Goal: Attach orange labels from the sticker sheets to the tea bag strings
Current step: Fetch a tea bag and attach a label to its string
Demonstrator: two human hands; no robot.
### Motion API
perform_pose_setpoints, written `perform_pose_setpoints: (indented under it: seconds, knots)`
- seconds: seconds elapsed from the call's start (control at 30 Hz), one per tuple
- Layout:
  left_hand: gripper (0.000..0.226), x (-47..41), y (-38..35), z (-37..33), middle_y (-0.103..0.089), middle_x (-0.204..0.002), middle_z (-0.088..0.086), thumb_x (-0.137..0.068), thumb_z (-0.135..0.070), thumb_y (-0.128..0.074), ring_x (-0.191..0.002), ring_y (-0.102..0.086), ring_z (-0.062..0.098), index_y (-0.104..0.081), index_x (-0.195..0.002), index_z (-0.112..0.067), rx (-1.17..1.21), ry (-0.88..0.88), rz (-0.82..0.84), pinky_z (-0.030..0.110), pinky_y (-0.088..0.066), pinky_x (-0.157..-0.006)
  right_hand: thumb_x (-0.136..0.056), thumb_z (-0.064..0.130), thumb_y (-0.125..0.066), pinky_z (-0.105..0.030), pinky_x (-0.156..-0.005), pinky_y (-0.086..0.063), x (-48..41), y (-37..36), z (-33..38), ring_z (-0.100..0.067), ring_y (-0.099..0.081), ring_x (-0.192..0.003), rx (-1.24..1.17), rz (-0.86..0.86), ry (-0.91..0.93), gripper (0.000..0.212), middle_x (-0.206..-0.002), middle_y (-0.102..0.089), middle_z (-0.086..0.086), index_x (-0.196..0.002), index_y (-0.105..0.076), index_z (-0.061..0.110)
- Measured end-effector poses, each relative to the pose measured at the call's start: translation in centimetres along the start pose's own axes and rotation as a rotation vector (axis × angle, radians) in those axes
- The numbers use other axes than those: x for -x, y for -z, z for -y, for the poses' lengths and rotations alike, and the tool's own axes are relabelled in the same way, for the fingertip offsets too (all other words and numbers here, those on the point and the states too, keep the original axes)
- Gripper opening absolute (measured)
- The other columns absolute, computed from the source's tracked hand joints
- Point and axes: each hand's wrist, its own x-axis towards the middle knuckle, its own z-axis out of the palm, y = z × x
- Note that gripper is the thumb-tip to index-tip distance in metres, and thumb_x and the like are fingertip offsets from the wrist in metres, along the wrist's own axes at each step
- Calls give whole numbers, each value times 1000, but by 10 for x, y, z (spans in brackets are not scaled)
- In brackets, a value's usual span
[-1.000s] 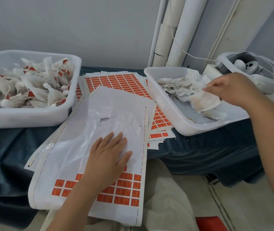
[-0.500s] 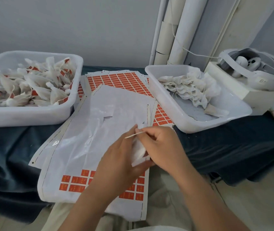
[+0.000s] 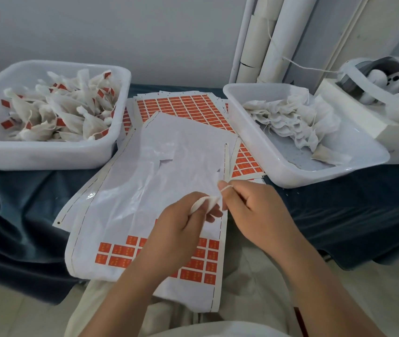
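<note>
My left hand (image 3: pixel 181 229) grips a white tea bag (image 3: pixel 205 203) above the near sticker sheet (image 3: pixel 145 190). My right hand (image 3: pixel 254 215) pinches the bag's string (image 3: pixel 225 188) looped over its fingertip, right beside the left hand. The near sheet is mostly peeled white backing, with orange labels (image 3: pixel 118 254) left along its lower edge. A fuller sheet of orange labels (image 3: pixel 181 108) lies behind it. The right tray (image 3: pixel 290 173) holds unlabelled tea bags (image 3: pixel 293 120). The left tray (image 3: pixel 47 154) holds tea bags with orange labels (image 3: pixel 60 113).
A dark blue cloth (image 3: pixel 11 215) covers the table. A white headset (image 3: pixel 388 93) rests on a white box (image 3: pixel 354 110) at the far right. White pipes (image 3: pixel 266 40) run up the wall behind. My lap is below the table edge.
Both hands with the tea bag stayed over the near sheet. The string, sticking out straight before, now loops over my right fingertip. The camera view shifted slightly.
</note>
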Motion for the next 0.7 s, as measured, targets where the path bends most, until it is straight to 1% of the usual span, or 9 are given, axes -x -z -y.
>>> perform_pose_setpoints:
  seconds: [0.07,0.13,0.2,0.3,0.37,0.43,0.5,0.57,0.7]
  knots:
    - [34,1,-1,-1,-68,-90,-19,-109,-47,-37,-91,-67,2,-64,-93,-35,95,46,4,17,-52,-77,-98,64,-36,-11,-64,-44,0,-5,-3,-7,-62,-69,-108,9,-2,47,-67,-61,12,-63,-48,36]
    - [33,2,-1,-4,-66,-85,-15,-105,-59,-40,-84,-67,5,-62,-91,-38,144,39,-24,20,-54,-72,-106,58,-44,-11,-64,-45,0,-9,-6,-7,-60,-64,-209,53,-9,49,-64,-59,9,-62,-50,37]
    - [36,2,0,-8,-64,-78,-16,-101,-64,-38,-76,-64,3,-63,-90,-40,160,10,-45,15,-52,-67,-101,57,-46,-13,-64,-47,-2,-9,-7,-9,-58,-64,-285,53,-30,43,-66,-58,4,-62,-52,40]
    - [43,0,5,-12,-64,-77,-22,-97,-60,-33,-77,-63,-5,-65,-92,-33,190,40,-34,5,-44,-61,-105,49,-49,-14,-63,-45,-7,-2,-14,-10,-56,-64,-302,-83,-22,42,-68,-57,2,-64,-50,41]
    - [42,0,8,-10,-63,-77,-22,-95,-63,-33,-76,-62,-6,-63,-91,-34,160,41,7,5,-44,-61,-108,44,-50,-14,-62,-44,-8,-1,-16,-6,-54,-61,-313,-83,-36,44,-65,-55,5,-64,-50,38]
    - [39,-1,11,-7,-64,-81,-24,-91,-68,-34,-78,-63,-5,-61,-93,-42,103,24,45,7,-47,-64,-102,54,-50,-18,-63,-43,-8,-2,-14,-4,-50,-57,-432,1,-129,43,-63,-51,6,-64,-51,33]
    - [37,-2,13,-5,-67,-98,-30,-91,-75,-34,-91,-66,-2,-62,-100,-53,55,-4,94,10,-54,-74,-92,66,-47,-20,-60,-46,-7,-1,-14,-3,-46,-54,-505,83,-193,47,-61,-50,5,-65,-53,28]
    - [35,-1,14,-6,-66,-107,-31,-92,-79,-34,-98,-66,1,-61,-102,-59,40,-38,145,13,-56,-82,-91,68,-47,-17,-58,-48,-6,0,-15,-5,-46,-54,-534,116,-201,49,-60,-50,3,-66,-56,26]
    - [30,3,13,-10,-65,-96,-29,-94,-74,-33,-86,-65,-2,-56,-106,-60,4,-56,211,6,-48,-71,-98,59,-54,-19,-56,-44,-7,1,-17,-10,-43,-56,-760,151,-229,47,-60,-48,1,-65,-59,27]
